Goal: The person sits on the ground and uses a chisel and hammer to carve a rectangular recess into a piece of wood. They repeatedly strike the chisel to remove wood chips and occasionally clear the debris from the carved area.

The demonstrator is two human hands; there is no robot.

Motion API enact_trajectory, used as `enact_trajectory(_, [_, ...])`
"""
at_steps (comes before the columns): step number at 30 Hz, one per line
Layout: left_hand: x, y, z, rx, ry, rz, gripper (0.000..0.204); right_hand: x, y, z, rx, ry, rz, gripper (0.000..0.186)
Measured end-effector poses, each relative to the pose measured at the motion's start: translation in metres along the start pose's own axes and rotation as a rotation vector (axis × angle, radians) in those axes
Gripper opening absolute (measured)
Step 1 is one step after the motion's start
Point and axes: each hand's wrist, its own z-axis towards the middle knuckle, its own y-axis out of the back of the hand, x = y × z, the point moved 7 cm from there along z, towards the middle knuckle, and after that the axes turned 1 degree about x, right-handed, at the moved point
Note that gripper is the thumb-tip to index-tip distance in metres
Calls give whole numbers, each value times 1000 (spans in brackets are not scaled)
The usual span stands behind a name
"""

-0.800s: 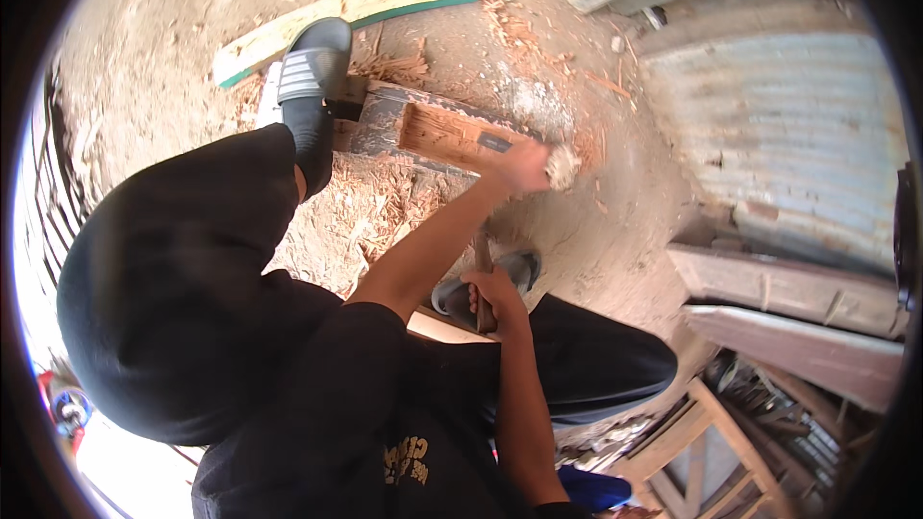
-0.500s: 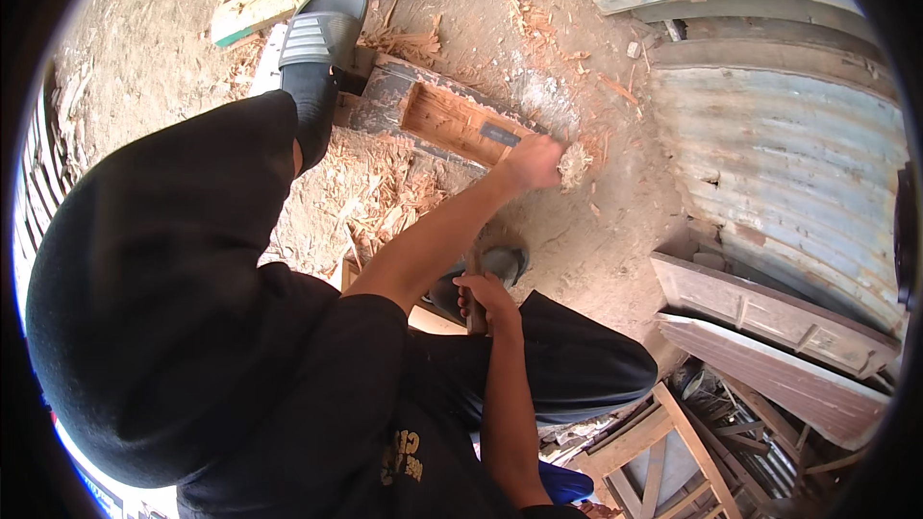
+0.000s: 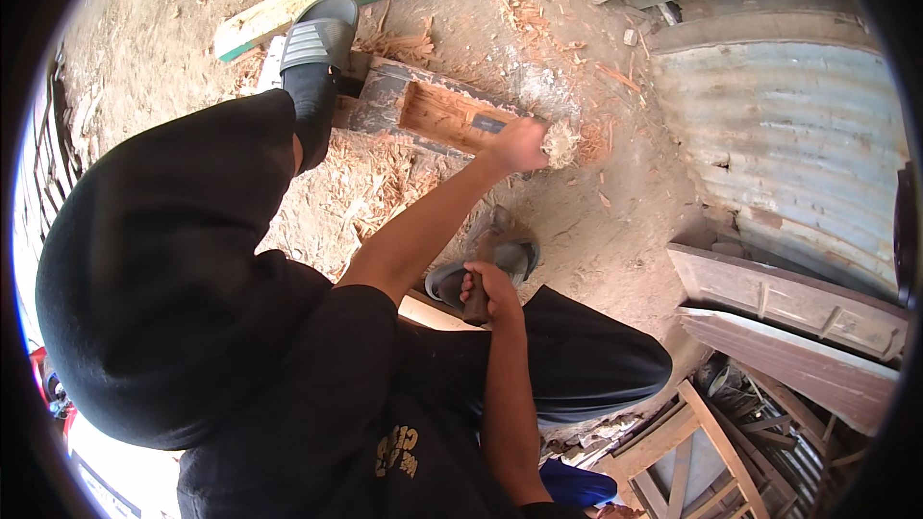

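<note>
Here, left hand [image 3: 519, 146] closed round a chisel-like tool [image 3: 487, 123], its frayed butt [image 3: 561, 145] protruding right of the fist, dark flat blade to the left over a hollowed wooden block [image 3: 433, 113]. Nearer the body, right hand [image 3: 494, 291] wrapped on a wooden-handled tool [image 3: 475, 308], far end blurred. Shavings [image 3: 385, 187] left of both hands.

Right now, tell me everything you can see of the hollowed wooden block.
The hollowed wooden block is long and lies slantwise, recess upward, among wood shavings. Its outer surface looks worn, with flaking grey paint; the recess shows bare, rough orange-brown wood. The left hand hides part of its right end, holding a dark-bladed tool over the recess; whether blade or hand touches the wood is unclear.
</note>
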Motion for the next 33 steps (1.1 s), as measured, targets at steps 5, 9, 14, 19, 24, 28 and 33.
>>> enact_trajectory(5, [-5, 6, 6, 30, 28, -12, 47, 3, -5, -5, -35, 49, -84, 13])
enact_trajectory(9, [-7, 0, 7, 68, 19, -24, 47, 5, -8, -6, 37, 20, 50, 13])
enact_trajectory(14, [-5, -11, 7, 76, -33, 29, 41, 37, -11, -42, 50, 210, 341, 18])
enact_trajectory(19, [5, -11, 9, 71, 64, 33, 34, 134, 3, -123, -77, 729, 77, 25])
enact_trajectory(24, [11, -8, 15, -2, 121, -9, 39, 200, -3, -181, -35, 834, 214, 30])
enact_trajectory(28, [1, 4, 15, -10, 99, -5, 43, 200, 10, -144, -117, 703, 89, 30])
enact_trajectory(33, [-2, 6, 5, -58, 35, -55, 50, 128, 59, -15, -313, 386, -73, 32])
